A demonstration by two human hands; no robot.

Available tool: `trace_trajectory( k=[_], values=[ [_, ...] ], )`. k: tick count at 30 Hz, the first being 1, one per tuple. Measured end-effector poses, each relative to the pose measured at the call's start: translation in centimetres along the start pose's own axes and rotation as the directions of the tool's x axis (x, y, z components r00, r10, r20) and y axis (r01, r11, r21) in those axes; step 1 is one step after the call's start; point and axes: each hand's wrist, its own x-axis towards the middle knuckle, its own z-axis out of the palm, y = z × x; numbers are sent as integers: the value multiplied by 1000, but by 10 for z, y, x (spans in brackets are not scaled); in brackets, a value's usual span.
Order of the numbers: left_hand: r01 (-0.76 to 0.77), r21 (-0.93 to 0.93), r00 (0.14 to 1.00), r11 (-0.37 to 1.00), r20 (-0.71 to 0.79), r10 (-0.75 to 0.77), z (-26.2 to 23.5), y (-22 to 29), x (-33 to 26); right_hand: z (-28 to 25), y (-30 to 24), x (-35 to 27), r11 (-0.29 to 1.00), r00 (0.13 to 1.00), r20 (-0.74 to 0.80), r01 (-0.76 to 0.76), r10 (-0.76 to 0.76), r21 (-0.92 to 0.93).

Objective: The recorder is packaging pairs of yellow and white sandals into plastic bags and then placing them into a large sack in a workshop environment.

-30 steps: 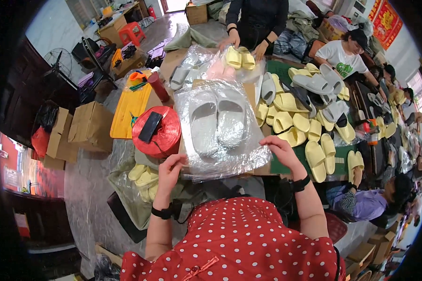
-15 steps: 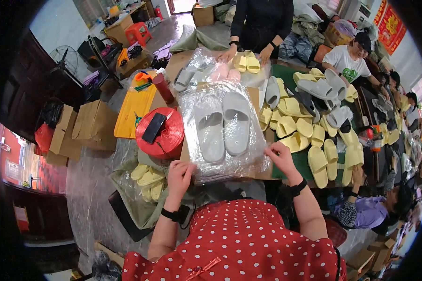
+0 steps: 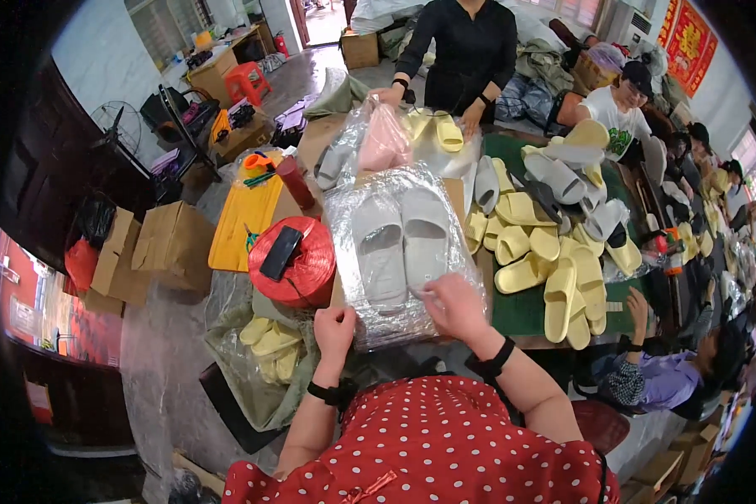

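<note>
Head view: grey rubbery open-toed slippers (image 3: 382,267) lie on or inside clear crinkled plastic film (image 3: 395,326); left hand (image 3: 334,333) lower-left of them, right hand (image 3: 462,311) by their heels, fingers curled, grip unclear; uneven tugging could tear film.

The tabletop (image 3: 512,312) shows green on its right part. There, yellow slippers (image 3: 559,298) and loose grey slippers (image 3: 556,178) lie in an overlapping heap. Left of the heap, brown cardboard (image 3: 454,193) lies under clear plastic (image 3: 386,331) wrapped about a pair of grey slippers (image 3: 426,252). At the far side, clear plastic sheeting (image 3: 450,168) lies beneath more yellow footwear (image 3: 449,133)
</note>
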Motion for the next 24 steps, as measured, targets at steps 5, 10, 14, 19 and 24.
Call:
trace_trajectory(
  k=[5, 10, 14, 19, 24],
  values=[
    [29, -10, 998, 1000, 53, -28, -5, 4, 7, 43, 23, -2, 978, 977, 126, -186, 174, 89],
    [150, -109, 987, 983, 78, -142, -12, 27, 14, 50, 28, -4, 971, 980, 87, -190, 179, 144],
    [-59, 132, 997, 989, 65, 51, 3, 18, 28, 47, 20, 0, 941, 951, 148, -296, 273, 166],
    [-22, 59, 944, 998, 331, 1, 10, 22, 48, 45, 18, 1, 926, 941, 151, -327, 302, 190],
    [155, -83, 911, 984, 396, -110, 12, 29, 60, 50, 20, -3, 926, 941, 113, -335, 319, 177]
  ],
)
